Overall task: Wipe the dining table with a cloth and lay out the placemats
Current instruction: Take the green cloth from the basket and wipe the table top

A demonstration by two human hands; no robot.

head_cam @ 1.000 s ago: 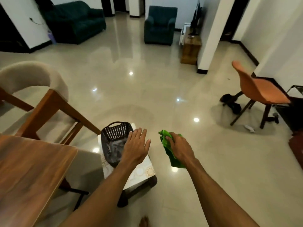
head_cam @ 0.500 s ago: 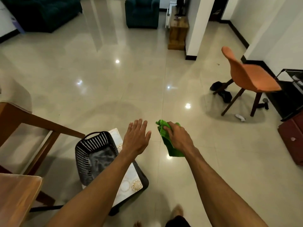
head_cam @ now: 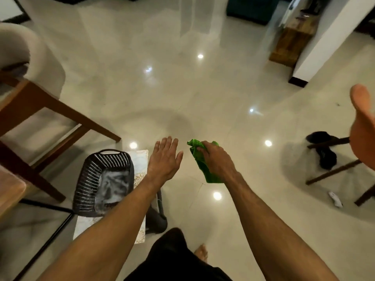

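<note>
1. The right hand [head_cam: 218, 162] holds a crumpled bright green microfibre cloth [head_cam: 207, 173] over the glossy pale tiled floor [head_cam: 182, 94]. Its fingers are curled round the upper folds and the rest of the cloth hangs below the fist.
2. The left hand [head_cam: 165, 159] is just left of that grip, apart from the cloth. It is flat and empty, palm down, with the fingers straight.
3. Further left and lower, a black perforated plastic basket [head_cam: 95, 173] stands on a white, gold-patterned surface [head_cam: 140, 162]. Its grey-white contents are too blurred to identify.
4. The brown wooden dining table corner [head_cam: 9, 191] is at the far left edge.
5. An orange moulded chair [head_cam: 363, 128] stands well to the right of the grip.
</note>
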